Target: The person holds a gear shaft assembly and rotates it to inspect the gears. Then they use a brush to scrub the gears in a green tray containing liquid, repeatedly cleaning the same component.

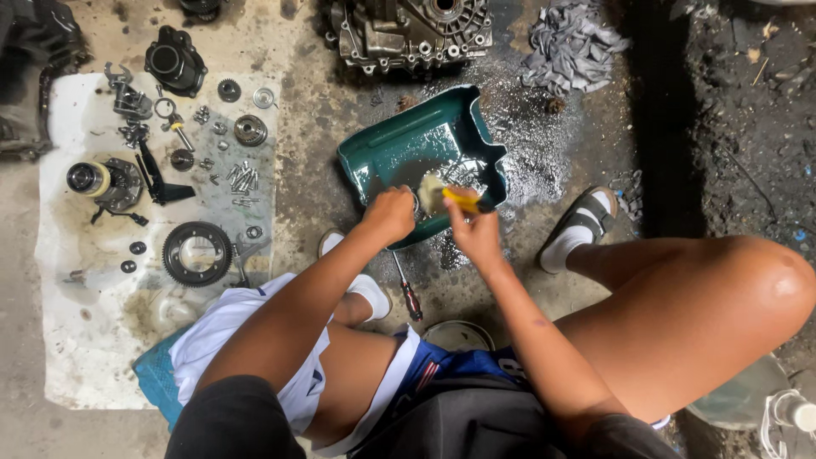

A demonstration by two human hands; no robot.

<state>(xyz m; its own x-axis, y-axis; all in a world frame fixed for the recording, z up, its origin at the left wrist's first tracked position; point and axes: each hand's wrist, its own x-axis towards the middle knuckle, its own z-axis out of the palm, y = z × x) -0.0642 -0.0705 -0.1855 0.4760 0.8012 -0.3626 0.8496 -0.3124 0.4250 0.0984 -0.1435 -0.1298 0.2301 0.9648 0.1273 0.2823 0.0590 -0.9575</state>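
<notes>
A green plastic tub (pixel 399 144) holding dark liquid sits on the wet concrete floor ahead of me. My left hand (pixel 389 212) is closed over a small metal part at the tub's near rim; the part is mostly hidden by my fingers. A paintbrush with a yellow handle (pixel 455 199) is gripped in my right hand (pixel 474 231), its pale bristles touching the part just above the liquid. I squat with both knees apart, my feet in sandals on either side of the tub.
A white cloth (pixel 85 331) at left carries a large ring gear (pixel 197 253), smaller gears, bolts and a bearing hub (pixel 104 180). A gearbox housing (pixel 412 32) lies at the top, a grey rag (pixel 571 44) beside it. A screwdriver (pixel 406 289) rests by my left foot.
</notes>
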